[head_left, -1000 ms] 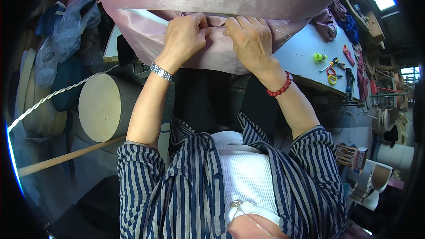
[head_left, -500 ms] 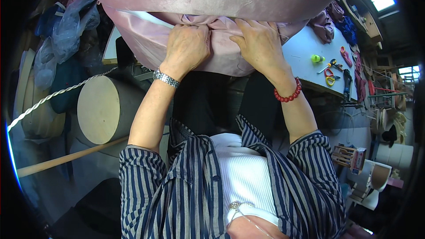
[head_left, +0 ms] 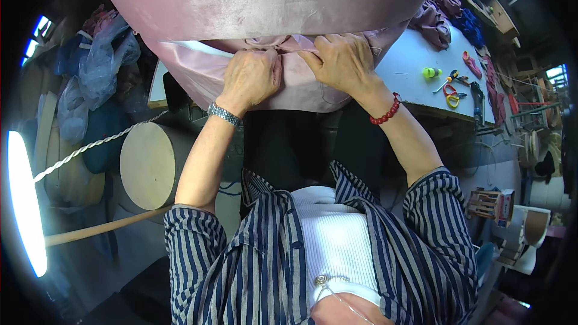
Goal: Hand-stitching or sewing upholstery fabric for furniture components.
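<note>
A large rounded piece upholstered in shiny pink fabric (head_left: pixel 259 0) fills the top of the view. Under its lower edge lies a loose fold of the same pink fabric (head_left: pixel 192 69), with a strip of white (head_left: pixel 205 49) showing at the left of the gap. My left hand (head_left: pixel 251 75), with a metal watch at the wrist, is closed on gathered fabric at the gap. To its right, my right hand (head_left: pixel 344 63), wearing a red bead bracelet, grips the fold with its fingertips tucked into the gap and hidden. A thin thread hangs beside the right thumb.
On the white table (head_left: pixel 403 93) at right lie a green spool (head_left: pixel 431 73), yellow-and-red-handled scissors (head_left: pixel 451 96), other tools and pink cloth (head_left: pixel 433 24). At left are a round drum-like block (head_left: pixel 147 165), a twisted white cord (head_left: pixel 84 151), a wooden pole (head_left: pixel 108 229) and a bright lamp (head_left: pixel 27 204).
The view has shifted, bringing the bright lamp further in at left. Both hands keep hold of the fabric; the right hand sits slightly closer to the left.
</note>
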The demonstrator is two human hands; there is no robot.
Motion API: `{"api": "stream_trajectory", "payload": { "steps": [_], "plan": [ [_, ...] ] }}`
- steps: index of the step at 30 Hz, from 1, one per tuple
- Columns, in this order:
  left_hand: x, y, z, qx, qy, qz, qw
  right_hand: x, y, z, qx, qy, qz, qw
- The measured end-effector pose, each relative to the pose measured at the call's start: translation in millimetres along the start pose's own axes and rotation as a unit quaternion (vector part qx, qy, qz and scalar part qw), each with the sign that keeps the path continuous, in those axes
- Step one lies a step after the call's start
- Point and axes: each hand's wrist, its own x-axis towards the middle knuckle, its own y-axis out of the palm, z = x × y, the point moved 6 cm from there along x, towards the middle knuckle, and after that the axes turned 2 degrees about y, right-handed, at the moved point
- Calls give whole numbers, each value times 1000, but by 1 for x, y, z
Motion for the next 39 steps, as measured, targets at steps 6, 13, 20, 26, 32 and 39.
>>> {"api": "stream_trajectory", "payload": {
  "steps": [6, 13, 20, 26, 32, 39],
  "plan": [
    [2, 5, -34, -28, 25, -9, 999, -19, -20, -15, 12, 47, 46, 998],
    [10, 8, -38, -32, 32, -2, 999, -19, -29, -21, 12, 57, 39, 998],
    [18, 23, -28, 24, -63, 113, 991, -21, -17, -31, -4, 30, -36, 999],
    [18, 23, -37, 62, -95, 144, 983, -22, -16, -33, -9, 49, -23, 998],
    [19, 42, -23, 46, -45, 108, 992, -25, -1, -36, -15, 87, -47, 995],
    [26, 57, -25, 24, -6, 81, 996, -30, 3, -44, -24, 129, -64, 989]
  ]
}}
